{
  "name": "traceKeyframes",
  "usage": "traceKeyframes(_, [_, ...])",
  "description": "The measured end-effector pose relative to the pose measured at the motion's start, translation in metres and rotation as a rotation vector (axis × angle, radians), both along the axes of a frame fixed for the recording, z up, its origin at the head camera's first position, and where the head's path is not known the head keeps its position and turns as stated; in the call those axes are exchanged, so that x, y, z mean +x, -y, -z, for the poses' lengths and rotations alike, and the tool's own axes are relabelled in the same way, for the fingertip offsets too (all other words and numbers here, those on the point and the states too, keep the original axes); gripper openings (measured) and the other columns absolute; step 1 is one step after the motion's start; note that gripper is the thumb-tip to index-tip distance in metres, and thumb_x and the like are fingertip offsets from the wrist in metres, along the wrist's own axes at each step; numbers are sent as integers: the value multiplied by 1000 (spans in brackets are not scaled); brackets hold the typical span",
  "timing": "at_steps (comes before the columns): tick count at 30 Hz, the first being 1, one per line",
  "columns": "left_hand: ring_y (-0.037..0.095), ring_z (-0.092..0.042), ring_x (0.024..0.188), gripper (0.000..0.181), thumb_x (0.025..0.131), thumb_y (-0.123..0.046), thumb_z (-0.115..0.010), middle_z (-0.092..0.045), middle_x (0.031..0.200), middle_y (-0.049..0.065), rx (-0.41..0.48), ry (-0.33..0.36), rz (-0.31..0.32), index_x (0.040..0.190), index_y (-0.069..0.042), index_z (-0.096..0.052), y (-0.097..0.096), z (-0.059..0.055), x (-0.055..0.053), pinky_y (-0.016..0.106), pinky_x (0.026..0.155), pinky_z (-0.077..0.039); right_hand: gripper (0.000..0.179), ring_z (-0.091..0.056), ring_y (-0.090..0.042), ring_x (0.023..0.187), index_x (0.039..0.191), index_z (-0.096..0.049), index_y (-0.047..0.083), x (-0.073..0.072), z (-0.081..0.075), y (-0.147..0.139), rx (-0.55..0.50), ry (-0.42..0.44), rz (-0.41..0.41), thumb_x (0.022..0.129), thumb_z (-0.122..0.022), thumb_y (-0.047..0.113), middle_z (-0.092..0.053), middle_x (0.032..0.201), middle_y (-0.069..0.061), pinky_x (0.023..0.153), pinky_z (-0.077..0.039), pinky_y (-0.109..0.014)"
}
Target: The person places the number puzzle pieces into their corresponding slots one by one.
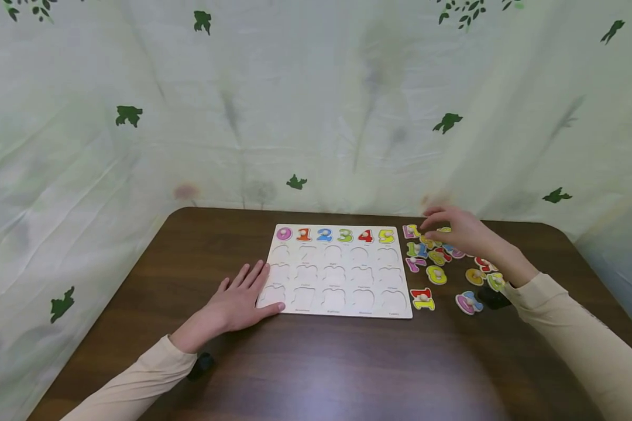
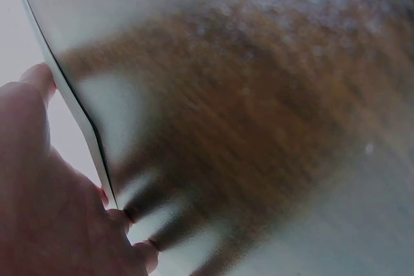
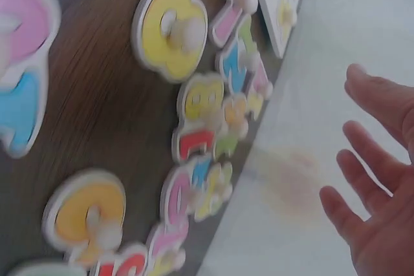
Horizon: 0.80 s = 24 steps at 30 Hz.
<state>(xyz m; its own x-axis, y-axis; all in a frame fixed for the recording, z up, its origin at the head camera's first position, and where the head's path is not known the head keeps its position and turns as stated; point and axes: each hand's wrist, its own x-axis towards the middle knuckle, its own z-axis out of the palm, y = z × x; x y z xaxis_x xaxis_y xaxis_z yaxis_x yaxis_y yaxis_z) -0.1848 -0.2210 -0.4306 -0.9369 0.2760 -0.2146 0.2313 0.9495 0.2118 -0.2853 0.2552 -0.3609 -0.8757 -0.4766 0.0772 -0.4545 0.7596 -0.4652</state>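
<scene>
A white number puzzle board lies on the table, its top row filled with coloured 0 to 5 pieces and the rows below showing bare outlined recesses. My left hand rests at the board's left edge with fingers straight and the thumb over the lower left corner. In the left wrist view, fingertips line that edge. Above the loose number pieces right of the board, my right hand hovers with bent, parted fingers and nothing between them. Beneath it are a pink 7 and a yellow knobbed piece.
More knobbed pieces spread to the right: a red-and-yellow 11, an orange piece and a pink-and-blue piece. The dark wooden table meets a pale curtain with green leaf prints at its far edge.
</scene>
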Motion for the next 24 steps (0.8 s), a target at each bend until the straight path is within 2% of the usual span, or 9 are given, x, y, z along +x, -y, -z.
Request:
traceKeyframes(2, [34, -6, 149, 108, 82, -85, -38, -7, 165, 8, -4, 2, -2, 159, -13, -12, 1, 1, 0, 66, 110, -13, 21, -41, -40, 130, 111, -72, 5, 5, -3, -8, -5, 5, 16, 93, -70, 14, -50, 139, -18, 99, -38, -58])
traceKeyframes(6, [37, -7, 148, 108, 84, -83, -40, -9, 164, 12, -6, 20, 4, 159, -10, -14, -2, -7, 2, 67, 109, -11, 24, -44, -38, 127, 113, -71, 7, 15, -8, -27, -25, 10, 41, 94, -69, 22, -51, 138, -16, 93, -42, -56])
traceKeyframes(9, [38, -7, 148, 107, 84, -82, -41, -9, 164, 13, -9, 28, 3, 159, -9, -14, -3, -10, 3, 67, 110, -12, 24, -45, -39, 125, 111, -72, 8, 24, -7, -42, -37, 7, 48, 94, -70, 24, -53, 135, -17, 90, -43, -55])
traceKeyframes(15, [34, -5, 149, 109, 82, -85, -38, -6, 165, 9, -15, 25, -8, 159, -13, -11, 0, 1, -1, 66, 110, -12, 16, -47, -41, 121, 103, -76, 10, 36, 7, -68, 31, -3, 58, 88, -75, 13, -57, 129, -18, 88, -44, -58])
traceKeyframes(19, [34, -5, 149, 109, 82, -85, -39, -6, 165, 9, -5, 23, -10, 159, -13, -11, 1, 2, -2, 67, 110, -11, 16, -51, -42, 115, 100, -78, 11, 39, 19, -81, 83, 0, 44, 84, -78, 9, -58, 126, -22, 87, -45, -59])
traceKeyframes(24, [36, -4, 149, 110, 81, -85, -38, -6, 165, 10, -1, 30, -1, 159, -12, -10, 0, -1, -2, 68, 109, -10, 10, -50, -45, 112, 85, -77, 15, 45, 31, -88, 99, 17, 101, 81, -82, 22, -59, 120, -26, 88, -42, -60])
